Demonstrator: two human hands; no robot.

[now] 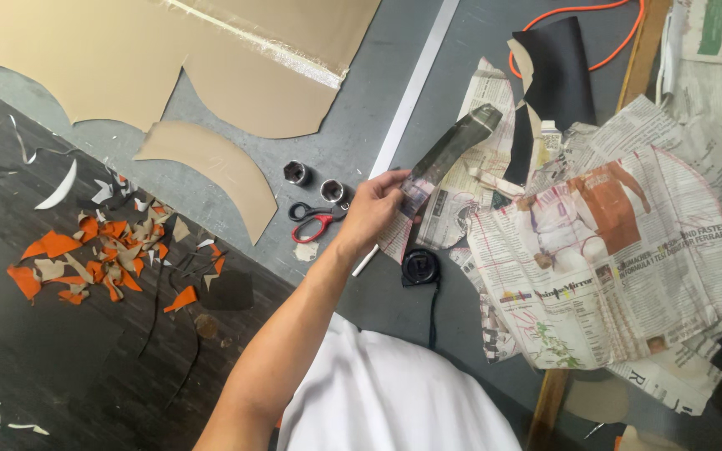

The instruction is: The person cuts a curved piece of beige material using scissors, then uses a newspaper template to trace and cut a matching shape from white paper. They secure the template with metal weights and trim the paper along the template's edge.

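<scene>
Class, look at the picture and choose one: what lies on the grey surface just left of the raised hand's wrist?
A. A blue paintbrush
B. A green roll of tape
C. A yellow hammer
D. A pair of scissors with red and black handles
D: the pair of scissors with red and black handles lies flat on the grey work surface, close beside the hand, below two round metal sockets.

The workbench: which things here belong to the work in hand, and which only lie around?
In use:
- left hand, its grip on the dark strip
- dark strip
- newspaper sheets

Lying about:
- red-handled scissors
- two metal sockets
- tape measure
- orange and tan scraps
- cardboard pieces
- orange cable
</scene>
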